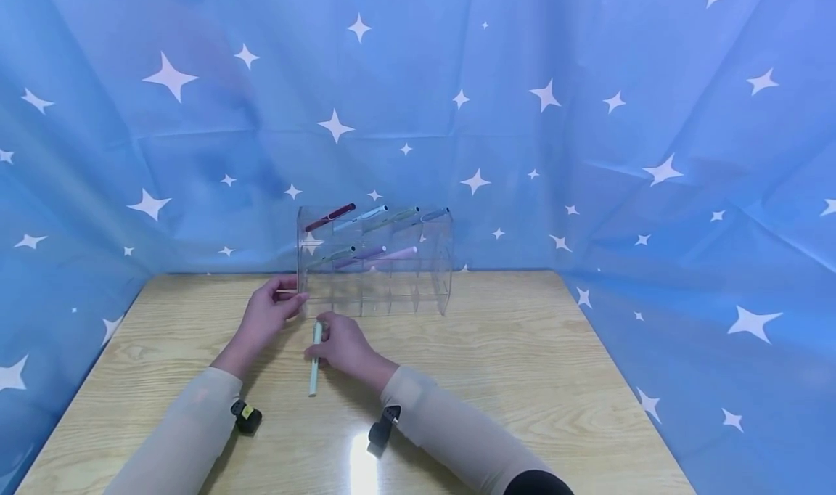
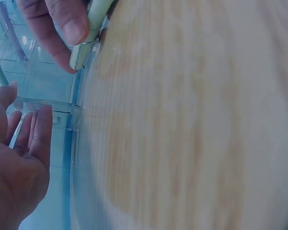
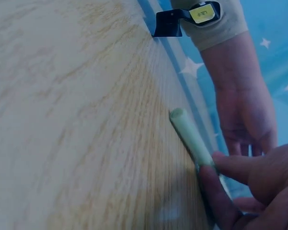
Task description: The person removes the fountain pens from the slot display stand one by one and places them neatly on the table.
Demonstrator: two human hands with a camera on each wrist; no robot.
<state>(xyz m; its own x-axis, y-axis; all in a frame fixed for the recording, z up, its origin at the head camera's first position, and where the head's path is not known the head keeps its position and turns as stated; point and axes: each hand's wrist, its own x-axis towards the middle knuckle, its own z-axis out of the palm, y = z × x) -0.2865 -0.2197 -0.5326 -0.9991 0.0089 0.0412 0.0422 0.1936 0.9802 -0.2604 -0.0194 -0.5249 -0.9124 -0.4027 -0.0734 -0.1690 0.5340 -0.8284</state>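
Observation:
A clear pen rack (image 1: 375,303) with compartments stands at the back of the table. My left hand (image 1: 273,308) holds its left side wall, thumb in front and fingers beside it; in the left wrist view, the rack's edge runs between the thumb and fingers of that hand (image 2: 19,153). My right hand (image 1: 349,346) pinches a light green pen (image 1: 314,379) between thumb and fingers, just in front of the rack's lower left corner. In the right wrist view, the pen (image 3: 189,134) extends beyond the fingertips, low over the wooden surface.
Along the rack's top row lie a dark red pen (image 1: 329,218), a light blue pen (image 1: 361,218), a green pen (image 1: 392,220) and a dark blue pen (image 1: 434,215). Lower down are green, purple and pink pens (image 1: 401,253). A blue star-patterned curtain (image 1: 522,146) surrounds the wooden table (image 1: 522,379).

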